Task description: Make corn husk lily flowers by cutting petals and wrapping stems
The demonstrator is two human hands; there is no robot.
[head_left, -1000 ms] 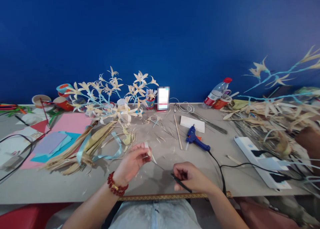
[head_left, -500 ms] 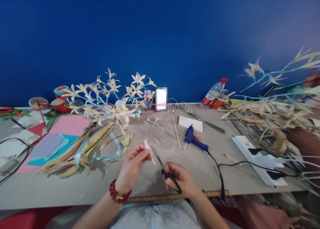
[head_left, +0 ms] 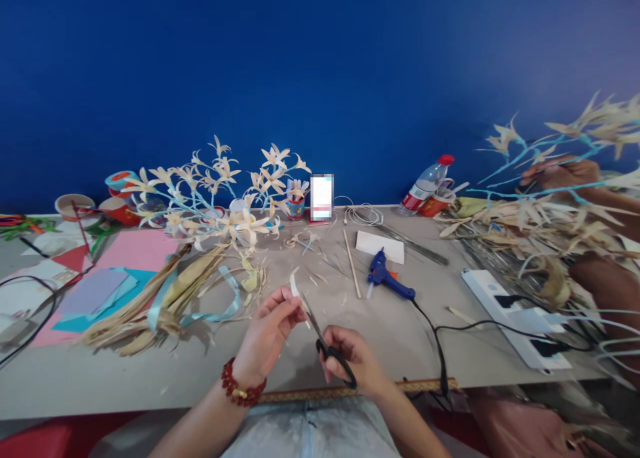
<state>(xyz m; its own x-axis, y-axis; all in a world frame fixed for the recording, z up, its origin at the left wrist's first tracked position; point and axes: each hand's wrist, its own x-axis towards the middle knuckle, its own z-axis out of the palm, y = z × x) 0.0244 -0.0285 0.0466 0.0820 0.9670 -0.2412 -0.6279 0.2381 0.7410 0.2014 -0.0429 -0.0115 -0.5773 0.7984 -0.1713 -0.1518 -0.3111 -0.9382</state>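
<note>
A small pale strip [head_left: 294,285] is pinched between the thumb and fingers of my left hand [head_left: 273,321], above the middle of the table. Black-handled scissors [head_left: 336,363] are in my right hand [head_left: 350,358], whose fingers wrap round the handles. The scissor blades point up and left and reach the fingertips of my left hand, beside the strip. A red bead bracelet circles my left wrist. Small pale scraps [head_left: 317,278] lie on the table beyond my hands.
Left: pale flowers on blue stems [head_left: 225,171], dried husks [head_left: 135,311], coloured paper [head_left: 145,248]. Right: a blue glue gun [head_left: 390,278], its cord, a power strip [head_left: 515,325], a tilted bottle [head_left: 425,185]. At far right, another person's hand [head_left: 563,175] is among flower stems.
The scissors in my right hand have moved left, up to the fingertips of my left hand. The strip has turned slightly. At far right, the other person's hand has moved left among the stems.
</note>
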